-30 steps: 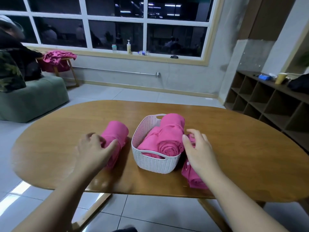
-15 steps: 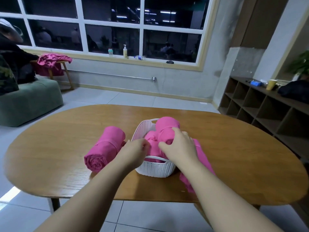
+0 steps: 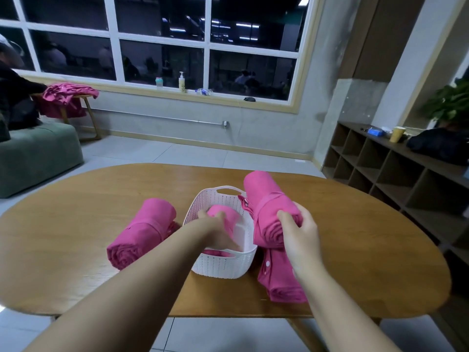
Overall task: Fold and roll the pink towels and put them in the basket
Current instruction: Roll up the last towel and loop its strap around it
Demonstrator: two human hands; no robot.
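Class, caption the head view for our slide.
Right hand lifts a rolled pink towel beside the white basket; left hand reaches inside.

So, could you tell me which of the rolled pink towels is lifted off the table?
The roll gripped by the right hand, right of the basket; the others lie on the table or in the basket.

Indoor light from overhead, even and moderately bright; I see ceiling strips mirrored in the dark window [image 3: 162, 44] at the far wall. Soft sheen on the wooden table [image 3: 76, 212]; a faint shadow beside the basket [image 3: 223, 265]. Wide-angle bending curves the window frame and the shelf at the right. Left hand [image 3: 218, 232] motion-blurred; the rest moderately sharp.
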